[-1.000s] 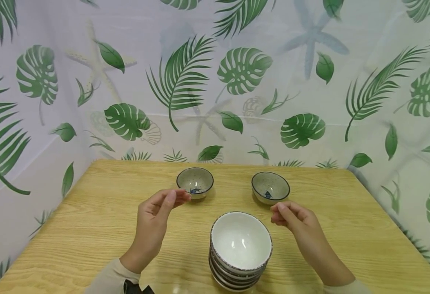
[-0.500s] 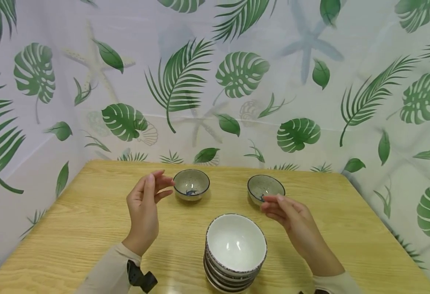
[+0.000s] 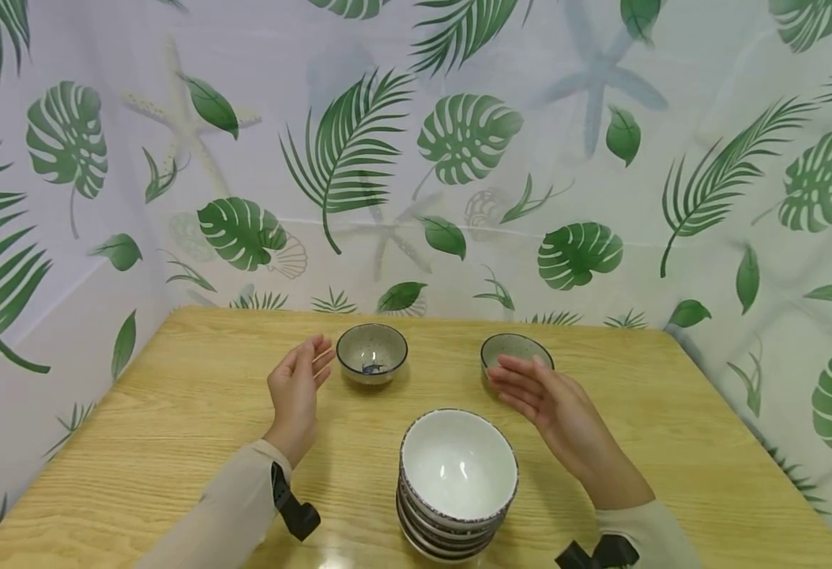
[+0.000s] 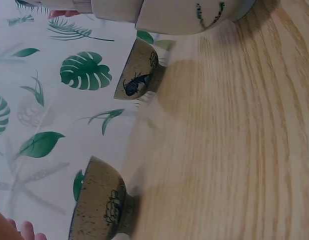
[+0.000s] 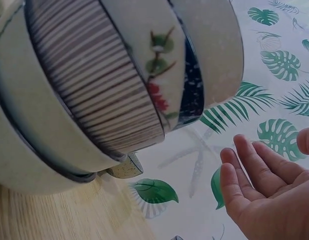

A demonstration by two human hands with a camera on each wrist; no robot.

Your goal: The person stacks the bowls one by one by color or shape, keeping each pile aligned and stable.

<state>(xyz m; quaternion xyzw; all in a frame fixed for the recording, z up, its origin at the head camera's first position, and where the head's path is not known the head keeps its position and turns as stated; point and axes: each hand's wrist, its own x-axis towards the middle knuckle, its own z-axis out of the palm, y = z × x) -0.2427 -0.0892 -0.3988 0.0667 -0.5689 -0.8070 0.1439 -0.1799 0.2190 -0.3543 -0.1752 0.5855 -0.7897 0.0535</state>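
A stack of several bowls stands near the table's front edge, white inside at the top. In the right wrist view its sides are striped, plain and flower-painted. Behind it are two small speckled bowls, the left bowl and the right bowl, each with a dark rim. My left hand is held beside the left bowl, fingers extended, holding nothing. Fingers straight and nothing in its grasp, my right hand hides part of the right bowl; whether it touches that bowl I cannot tell. The left wrist view shows a dark fish painted on one speckled bowl.
A wood-grain table bears all the bowls. White cloth printed with green leaves and starfish hangs behind it and at both sides. Black wrist straps sit over the light sleeves.
The fingers of both hands have straightened from a looser bend. My right hand has shifted left and now covers part of the right bowl. The bowls stay where they were on the table.
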